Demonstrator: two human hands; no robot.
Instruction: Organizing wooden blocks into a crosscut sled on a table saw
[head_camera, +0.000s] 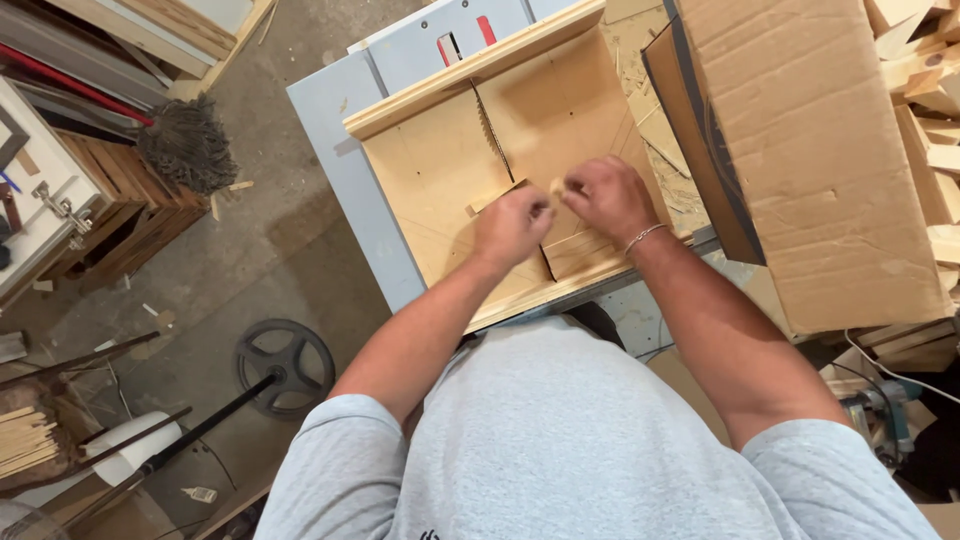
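Observation:
My left hand (512, 226) and my right hand (605, 197) meet over a plywood sled (430, 170) that sits on a grey table saw (335, 150). Together they pinch a small pale wood piece (556, 187) between their fingertips. A thin wooden strip (497, 194) lies on the sled just left of my left hand. The saw blade (484, 130) stands up through the sled's slot, a little beyond my hands. A bracelet circles my right wrist.
A large cardboard box (810, 150) lies at the right, with stacked wood offcuts (930, 90) behind it. At the left are a mop head (187, 145), wooden crates (120, 200) and a black wheel (285, 365) on the concrete floor.

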